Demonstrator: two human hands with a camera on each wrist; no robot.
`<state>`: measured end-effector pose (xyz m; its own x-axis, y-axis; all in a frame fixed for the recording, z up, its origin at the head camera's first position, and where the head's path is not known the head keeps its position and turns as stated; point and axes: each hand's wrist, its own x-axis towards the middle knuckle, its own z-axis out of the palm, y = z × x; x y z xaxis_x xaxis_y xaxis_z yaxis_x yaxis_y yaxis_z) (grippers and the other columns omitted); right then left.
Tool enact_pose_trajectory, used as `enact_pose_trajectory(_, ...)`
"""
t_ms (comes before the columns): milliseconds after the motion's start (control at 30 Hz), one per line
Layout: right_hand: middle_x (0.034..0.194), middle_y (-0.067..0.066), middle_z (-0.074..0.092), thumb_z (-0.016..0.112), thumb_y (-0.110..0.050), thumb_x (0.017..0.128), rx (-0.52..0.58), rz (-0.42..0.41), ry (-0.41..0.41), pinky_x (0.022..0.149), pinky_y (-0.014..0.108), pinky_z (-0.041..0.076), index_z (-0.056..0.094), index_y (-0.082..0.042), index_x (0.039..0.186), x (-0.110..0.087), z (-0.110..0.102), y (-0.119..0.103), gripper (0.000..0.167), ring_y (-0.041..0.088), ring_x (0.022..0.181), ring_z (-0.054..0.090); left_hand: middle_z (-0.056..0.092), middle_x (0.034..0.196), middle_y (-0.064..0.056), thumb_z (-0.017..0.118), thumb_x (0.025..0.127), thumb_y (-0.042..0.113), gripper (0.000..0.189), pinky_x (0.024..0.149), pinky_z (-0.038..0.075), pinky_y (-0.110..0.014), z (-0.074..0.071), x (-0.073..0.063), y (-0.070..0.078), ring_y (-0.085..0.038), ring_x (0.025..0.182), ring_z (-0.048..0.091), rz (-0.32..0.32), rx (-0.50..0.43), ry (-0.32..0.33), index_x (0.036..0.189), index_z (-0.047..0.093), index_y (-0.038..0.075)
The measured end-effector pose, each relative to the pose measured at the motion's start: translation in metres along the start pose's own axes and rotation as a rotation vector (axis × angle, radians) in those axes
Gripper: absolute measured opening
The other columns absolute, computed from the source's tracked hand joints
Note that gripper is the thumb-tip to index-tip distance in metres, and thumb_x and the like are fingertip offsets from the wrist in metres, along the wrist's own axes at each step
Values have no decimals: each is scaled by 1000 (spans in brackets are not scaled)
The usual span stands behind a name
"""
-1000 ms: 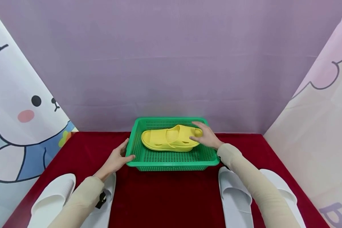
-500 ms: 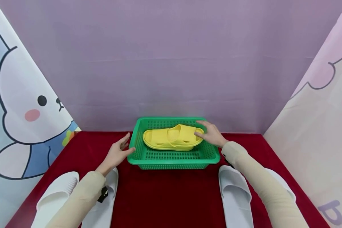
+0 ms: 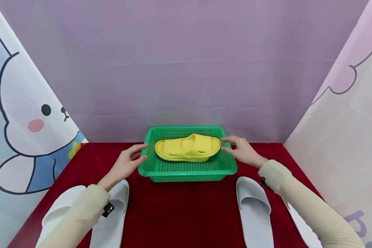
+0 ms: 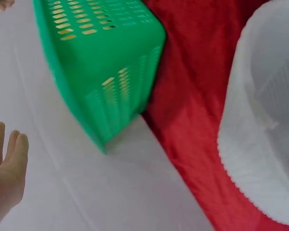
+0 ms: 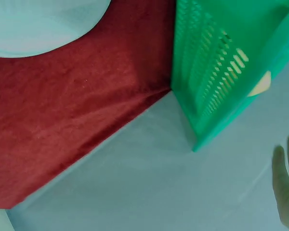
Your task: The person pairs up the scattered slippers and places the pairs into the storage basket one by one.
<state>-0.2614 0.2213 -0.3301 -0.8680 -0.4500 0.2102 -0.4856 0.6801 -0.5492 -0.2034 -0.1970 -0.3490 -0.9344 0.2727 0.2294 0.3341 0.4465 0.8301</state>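
Note:
A green plastic basket (image 3: 186,178) with slotted walls stands at the back of the red cloth. Inside it lie yellow slippers (image 3: 173,148), one overlapping the other and pointing sideways. My left hand (image 3: 126,163) hovers by the basket's left rim, fingers loosely extended; whether the tips touch the rim I cannot tell. On the other side my right hand (image 3: 243,151) is at the right rim, its fingers reaching toward the slippers with nothing held. Both wrist views show the basket's side walls, with the left hand (image 4: 8,175) and right hand (image 5: 288,185) partly in frame.
White slippers flank the front: two on the left (image 3: 60,206) (image 3: 111,215), partly under my left sleeve, and two on the right (image 3: 255,215) (image 3: 303,224), the outer one mostly covered by my right sleeve. A purple curtain (image 3: 186,69) hangs behind the red cloth (image 3: 186,210).
My right hand has drawn back rightward from above the yellow slippers to the basket's right rim. My left hand has let go of the left rim and its fingers have risen slightly.

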Motion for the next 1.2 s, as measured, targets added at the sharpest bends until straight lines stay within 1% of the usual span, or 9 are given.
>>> enact_pose_trajectory(167, 126, 9, 56, 61, -31, 87, -24, -57, -64, 93, 46, 46, 54, -10, 126, -24, -5, -7, 45, 28, 118, 50, 47, 134, -4, 57, 90, 24, 43, 97, 43, -42, -6, -14, 15, -26, 124, 45, 72, 105, 1, 131, 49, 16)
enact_pose_trajectory(333, 122, 3, 58, 64, -30, 85, -89, -135, -80, 93, 44, 46, 57, -10, 123, -47, -9, -20, 43, 24, 116, 52, 53, 127, -1, 61, 87, 13, 41, 91, 48, -42, -13, -29, 27, -21, 117, 50, 197, 326, 7, 126, 54, 15)
enact_pose_trajectory(567, 118, 0, 58, 66, -23, 83, -266, -192, -115, 89, 38, 50, 59, -10, 120, -77, -15, -28, 40, 19, 110, 55, 57, 119, 1, 70, 76, 8, 43, 82, 52, -27, -25, -53, 36, -16, 108, 54, 513, 657, 6, 117, 61, 11)
enact_pose_trajectory(733, 111, -1, 61, 71, -20, 77, -426, -327, -48, 82, 34, 53, 63, -9, 113, -94, -14, -18, 39, 16, 103, 58, 59, 114, 1, 49, 93, 31, 32, 85, 47, -16, -30, -68, 33, -14, 105, 54, 701, 784, 6, 112, 64, 11)
enact_pose_trajectory(867, 106, -3, 62, 74, -18, 72, -507, -397, 15, 77, 31, 54, 65, -12, 110, -105, -10, -6, 40, 14, 98, 59, 62, 109, 0, 23, 95, 41, 53, 77, 53, -26, -31, -79, 20, -16, 101, 57, 732, 880, -5, 108, 66, 13)
enact_pose_trajectory(967, 107, -3, 61, 73, -20, 74, -522, -342, -11, 77, 33, 54, 65, -13, 111, -112, -10, 0, 39, 15, 98, 58, 63, 106, 0, 55, 90, 32, 27, 75, 54, -32, -35, -83, 12, -18, 99, 59, 686, 956, -45, 107, 67, 14)
enact_pose_trajectory(1067, 112, 0, 60, 71, -23, 77, -528, -238, -85, 81, 35, 53, 62, -11, 116, -118, -8, 6, 41, 18, 103, 57, 64, 105, -1, 81, 64, 16, 46, 76, 55, -34, -42, -85, 2, -19, 97, 60, 672, 1027, -102, 107, 66, 13)
enact_pose_trajectory(1100, 114, 1, 60, 70, -24, 78, -523, -198, -112, 83, 37, 52, 60, -11, 119, -119, -7, 8, 44, 19, 105, 57, 64, 104, -1, 84, 54, 11, 55, 76, 55, -34, -44, -85, -3, -20, 97, 60, 678, 1042, -115, 107, 66, 12)
enact_pose_trajectory(1200, 121, 6, 57, 69, -25, 78, -503, -97, -179, 87, 41, 50, 54, -7, 126, -125, -3, 15, 53, 24, 111, 54, 64, 102, -2, 83, 55, 9, 52, 75, 55, -33, -52, -85, -20, -19, 96, 60, 722, 1085, -141, 105, 67, 12)
